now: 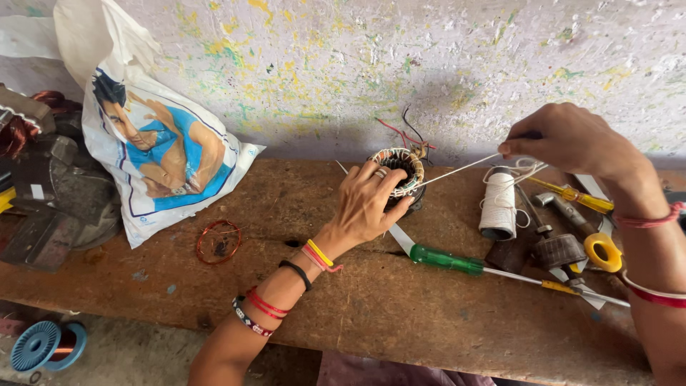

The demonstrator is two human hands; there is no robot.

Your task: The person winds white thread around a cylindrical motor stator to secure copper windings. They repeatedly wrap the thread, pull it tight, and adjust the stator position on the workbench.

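Observation:
My left hand [368, 202] grips a small round motor stator [400, 166] with copper windings bound in white thread, standing on the wooden bench [371, 300]. Red and black wires stick out of its far side. My right hand [568, 137] is raised to the right of it, fingers pinched on a taut white thread [457, 170] that runs down to the stator. A spool of white thread [498, 204] stands upright just below that hand.
A green-handled screwdriver [446, 260], a yellow-handled screwdriver [575, 195], a yellow tape roll [604, 251] and metal tools lie at right. A copper wire ring [219, 241] and a printed plastic bag [161, 154] sit left, beside dark metal parts [61, 207]. A blue wire spool [44, 344] lies below the bench.

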